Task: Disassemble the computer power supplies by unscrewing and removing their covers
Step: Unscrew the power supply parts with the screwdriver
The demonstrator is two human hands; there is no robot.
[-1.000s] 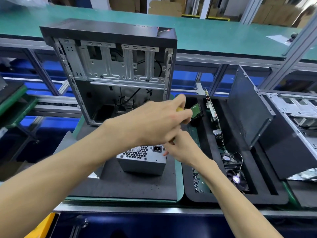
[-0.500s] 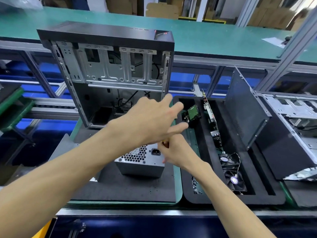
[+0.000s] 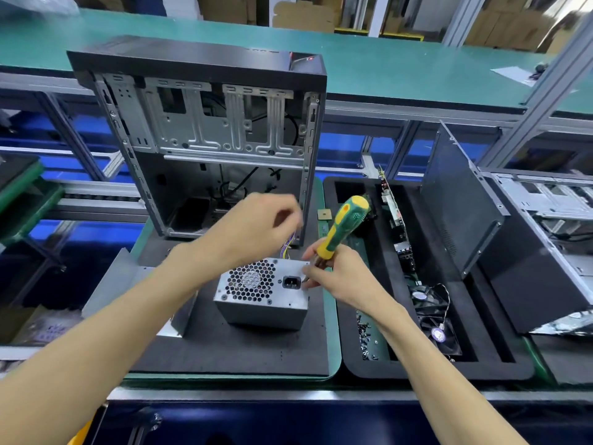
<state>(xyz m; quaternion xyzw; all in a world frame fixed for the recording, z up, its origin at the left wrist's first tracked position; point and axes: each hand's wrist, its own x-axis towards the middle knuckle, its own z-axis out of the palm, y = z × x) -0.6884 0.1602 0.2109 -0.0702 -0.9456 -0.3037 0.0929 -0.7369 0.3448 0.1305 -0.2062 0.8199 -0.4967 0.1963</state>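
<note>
One power supply (image 3: pixel 261 293) mid-frame; right grip (image 3: pixel 337 277) at its right corner pinches one screwdriver (image 3: pixel 341 228); left grip (image 3: pixel 256 226) hovers above, loosely curled, empty.

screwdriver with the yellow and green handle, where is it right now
In the head view the screwdriver is just right of centre, held by the right hand at the upper right corner of the power supply, its handle tilting toward the black foam tray.

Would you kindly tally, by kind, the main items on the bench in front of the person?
Power supply: 1
Screwdriver: 1
Open cases: 2
Fans: 2
Total: 6
</note>
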